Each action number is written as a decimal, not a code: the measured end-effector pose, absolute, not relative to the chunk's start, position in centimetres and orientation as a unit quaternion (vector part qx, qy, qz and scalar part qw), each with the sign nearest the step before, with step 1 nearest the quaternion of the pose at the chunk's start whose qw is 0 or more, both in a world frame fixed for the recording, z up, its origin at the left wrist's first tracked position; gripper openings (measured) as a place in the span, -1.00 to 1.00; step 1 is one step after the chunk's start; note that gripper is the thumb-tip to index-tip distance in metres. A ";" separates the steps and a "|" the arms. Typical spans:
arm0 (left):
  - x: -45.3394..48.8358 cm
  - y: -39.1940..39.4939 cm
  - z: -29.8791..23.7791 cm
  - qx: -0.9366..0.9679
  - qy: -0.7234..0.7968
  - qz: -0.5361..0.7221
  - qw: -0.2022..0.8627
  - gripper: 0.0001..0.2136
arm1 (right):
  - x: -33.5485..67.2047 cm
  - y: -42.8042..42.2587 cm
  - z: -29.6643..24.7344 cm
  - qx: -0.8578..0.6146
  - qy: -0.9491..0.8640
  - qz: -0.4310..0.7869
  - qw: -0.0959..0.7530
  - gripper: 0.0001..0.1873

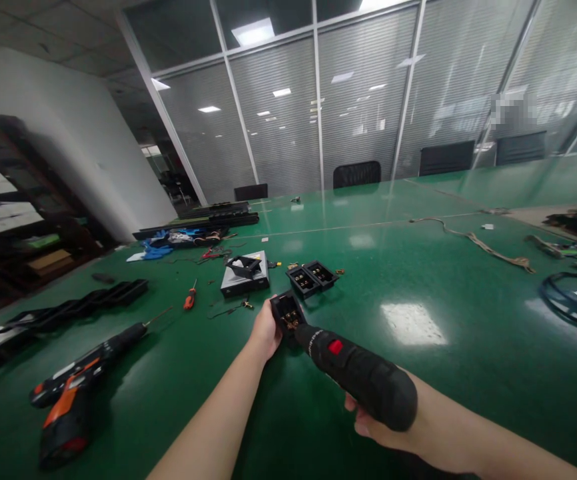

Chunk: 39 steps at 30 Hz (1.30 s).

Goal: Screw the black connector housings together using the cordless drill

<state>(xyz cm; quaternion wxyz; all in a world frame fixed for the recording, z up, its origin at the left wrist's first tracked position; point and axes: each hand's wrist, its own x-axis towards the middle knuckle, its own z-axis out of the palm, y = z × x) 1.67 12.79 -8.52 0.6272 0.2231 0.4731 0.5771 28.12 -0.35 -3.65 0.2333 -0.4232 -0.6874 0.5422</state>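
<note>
My left hand [265,332] is closed around the left side of a small black socket box [283,308] with brass-coloured metal parts inside. In my right hand [376,427] is a black cordless drill [358,373] with a red switch on top. The drill's front end points down into the box; its bit tip is hidden. Just beyond, two similar black boxes [304,281] with brass parts lie side by side on the green table. To their left a silver-and-black case [245,283] carries an empty black frame [243,265].
An orange-and-black drill [76,393] lies at the left, its long bit pointing away from me. Nearby are a red screwdriver [190,297] and a row of black housings [63,313]. Blue gloves [156,245] lie farther back. At right are a rope [473,240] and coiled cable [563,310].
</note>
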 end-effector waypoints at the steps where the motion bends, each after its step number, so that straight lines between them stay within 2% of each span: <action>1: 1.7 12.8 -8.4 0.218 0.476 0.577 0.627 -0.64 | 28.2 -0.3 -3.7 -0.418 -0.687 0.549 0.229 -0.58; 5: 1.9 12.7 -8.1 0.224 0.472 0.573 0.631 -0.65 | 28.4 0.0 -3.6 -0.406 -0.684 0.567 0.214 -0.67; 10: 2.2 12.6 -7.9 0.211 0.476 0.580 0.626 -0.63 | 28.4 -0.2 -3.5 -0.422 -0.687 0.552 0.213 -0.57; 20: 2.3 12.4 -7.8 0.217 0.485 0.577 0.621 -0.61 | 28.1 -0.8 -2.8 -0.433 -0.689 0.531 0.236 -0.64; 27: 2.3 12.4 -7.8 0.224 0.479 0.576 0.624 -0.57 | 27.8 -0.6 -2.1 -0.443 -0.695 0.520 0.222 -0.68; 39: 2.7 12.6 -8.8 0.161 0.471 0.639 0.586 -0.77 | 27.7 -0.9 -1.6 -0.418 -0.696 0.529 0.247 -0.75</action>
